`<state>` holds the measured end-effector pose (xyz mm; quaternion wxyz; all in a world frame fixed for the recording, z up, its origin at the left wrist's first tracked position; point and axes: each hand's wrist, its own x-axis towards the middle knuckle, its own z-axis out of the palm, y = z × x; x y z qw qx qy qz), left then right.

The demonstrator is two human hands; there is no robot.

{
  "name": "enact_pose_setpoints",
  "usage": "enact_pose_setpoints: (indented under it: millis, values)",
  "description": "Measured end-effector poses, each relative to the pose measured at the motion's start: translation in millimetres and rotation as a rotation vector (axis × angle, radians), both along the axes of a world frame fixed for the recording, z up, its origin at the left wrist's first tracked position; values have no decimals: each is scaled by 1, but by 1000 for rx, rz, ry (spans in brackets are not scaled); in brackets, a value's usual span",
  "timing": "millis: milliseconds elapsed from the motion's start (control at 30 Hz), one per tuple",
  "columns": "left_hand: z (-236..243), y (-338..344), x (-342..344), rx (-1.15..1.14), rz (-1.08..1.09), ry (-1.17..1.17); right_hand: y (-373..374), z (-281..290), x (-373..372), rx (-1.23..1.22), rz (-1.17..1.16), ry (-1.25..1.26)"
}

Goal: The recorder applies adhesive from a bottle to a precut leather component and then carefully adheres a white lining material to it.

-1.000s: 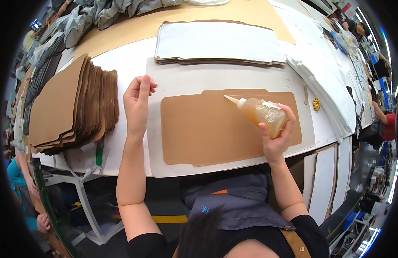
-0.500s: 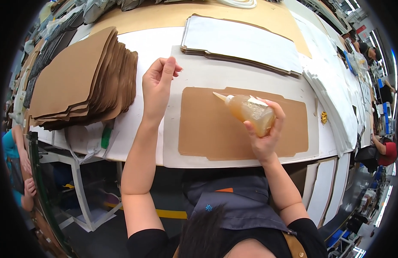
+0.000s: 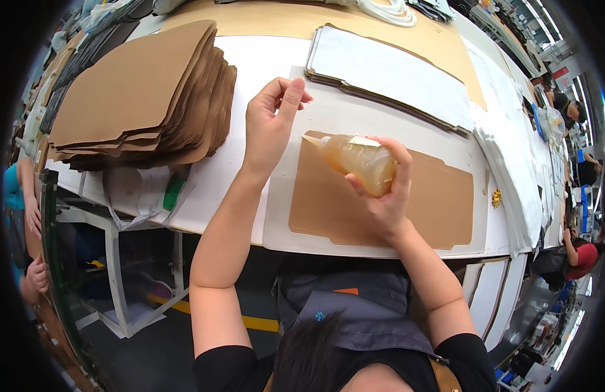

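My right hand [image 3: 392,196] is wrapped round a clear squeeze bottle [image 3: 356,160] of amber liquid. The bottle is tilted on its side, its pale pointed nozzle [image 3: 313,140] aimed left over the upper left corner of a flat brown panel [image 3: 335,209]. Whether the tip touches the panel I cannot tell. That panel, notched along its edges, lies on a pale grey board [image 3: 279,215]. Left of the nozzle, my left hand [image 3: 271,124] is raised with its fingers curled in and thumb up. Nothing shows in it.
A tall stack of brown panels [image 3: 136,85] stands at the left. Farther back lies a pile of white-topped panels [image 3: 387,72]. White strips [image 3: 511,189] and a small yellow item [image 3: 496,198] are at the right. Another person's hand [image 3: 36,276] shows at the far left.
My right hand has brought the bottle left, its nozzle now near the panel's upper left corner. The whole view has shifted, so the table's things sit farther right in it. My left hand stays curled.
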<state>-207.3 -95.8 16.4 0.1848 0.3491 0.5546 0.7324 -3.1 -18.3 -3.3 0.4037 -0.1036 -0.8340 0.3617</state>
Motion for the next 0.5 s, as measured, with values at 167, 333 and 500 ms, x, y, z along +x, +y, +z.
enact_pose_setpoints:
  millis: [167, 333, 500]
  values:
    - [0, 0, -2, 11, 29, 8, 16, 17, -4, -309, -74, 56]
    - [1, -1, -3, 20, 40, 18, 49, 29, -5, -728, 11, 46]
    - [1, -1, -3, -25, 13, 20, 55, 28, -3, -671, 28, -17]
